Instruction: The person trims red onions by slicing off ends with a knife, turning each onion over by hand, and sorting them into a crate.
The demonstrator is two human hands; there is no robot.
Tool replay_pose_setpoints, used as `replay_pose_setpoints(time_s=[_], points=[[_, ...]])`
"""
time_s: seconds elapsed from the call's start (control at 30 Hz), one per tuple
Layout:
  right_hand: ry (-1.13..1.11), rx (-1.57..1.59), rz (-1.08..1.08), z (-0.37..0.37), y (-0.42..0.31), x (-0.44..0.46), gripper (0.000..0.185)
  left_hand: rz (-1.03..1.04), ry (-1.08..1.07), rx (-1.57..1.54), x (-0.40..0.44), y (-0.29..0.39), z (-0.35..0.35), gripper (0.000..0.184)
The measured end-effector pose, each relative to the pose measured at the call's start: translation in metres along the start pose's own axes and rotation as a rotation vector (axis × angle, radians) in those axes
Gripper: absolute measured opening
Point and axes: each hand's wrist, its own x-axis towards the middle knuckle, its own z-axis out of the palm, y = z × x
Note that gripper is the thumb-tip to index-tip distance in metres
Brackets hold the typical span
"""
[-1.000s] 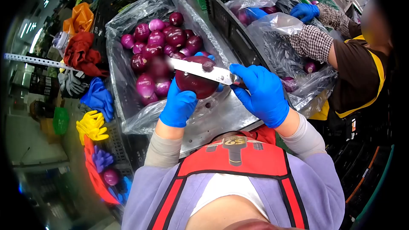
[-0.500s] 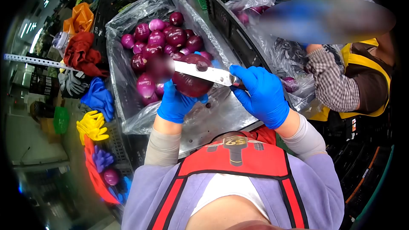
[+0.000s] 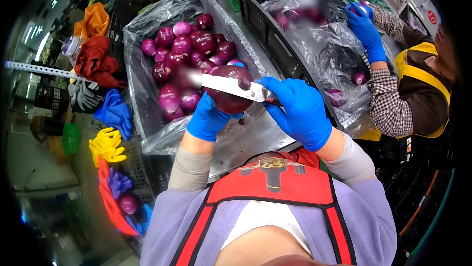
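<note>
My left hand (image 3: 210,117), in a blue glove, is wrapped round a large red onion (image 3: 228,99) from below and the side. In my right hand (image 3: 300,111), gloved the same way, a knife (image 3: 233,86) is gripped by its handle. The blade lies across the top of the onion and points left; its tip is blurred. A dark scrap of peel sits on the blade. Beyond my hands, several red onions (image 3: 204,42) fill a crate lined with clear plastic (image 3: 142,111).
At right, a co-worker's gloved hand (image 3: 366,32) holds an onion over a plastic-lined black crate (image 3: 265,32). Rubber gloves (image 3: 106,145) and a loose onion (image 3: 129,204) lie at left. A metal surface (image 3: 260,133) is below my hands.
The onion and my left hand have shifted slightly right, and the onion has turned a little under the blade. The co-worker has leaned back, bringing their gloved hands into sight.
</note>
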Motion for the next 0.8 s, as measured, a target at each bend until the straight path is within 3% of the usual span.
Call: replay_pose_setpoints(time_s=[0.4,0.53,0.7,0.8], points=[[-0.004,-0.065,-0.021,0.002,0.003,-0.009,0.052,-0.036,0.217,-0.094,0.002,-0.001,0.002,0.090],[0.020,-0.046,-0.045,0.006,0.000,-0.006,0.051,-0.094,0.157,-0.164,0.003,0.000,-0.007,0.086],[0.025,-0.082,-0.053,0.007,-0.004,-0.002,0.050,-0.121,0.328,-0.150,0.008,-0.001,0.002,0.082],[0.022,-0.094,-0.053,0.007,-0.006,0.000,0.051,-0.139,0.207,-0.131,0.008,0.000,-0.007,0.085]])
